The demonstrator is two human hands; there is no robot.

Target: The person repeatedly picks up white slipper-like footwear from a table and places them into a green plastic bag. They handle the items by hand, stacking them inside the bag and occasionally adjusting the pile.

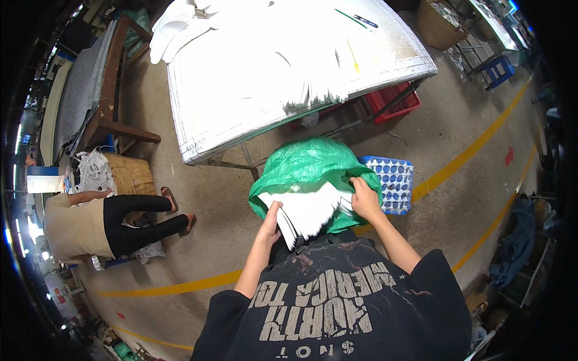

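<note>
A large green woven plastic sack (313, 157) is close in front of my body, its mouth turned toward me. Inside the mouth lies a stack of thin white sheets (310, 207), cloth or paper, with uneven layered edges. My left hand (270, 224) is closed round the stack's left edge, thumb on top. At the right side of the mouth, my right hand (364, 200) pinches the sack's rim beside the white sheets. Its fingertips are partly hidden by the green folds.
Ahead stands a large white-topped table (241, 108) with white pieces, a pen and a cutter. Below it is a red crate (394, 102). A blue-and-white patterned stool (388, 183) stands right of the sack. Leftward, another person (78, 225) works by a wicker basket (129, 174).
</note>
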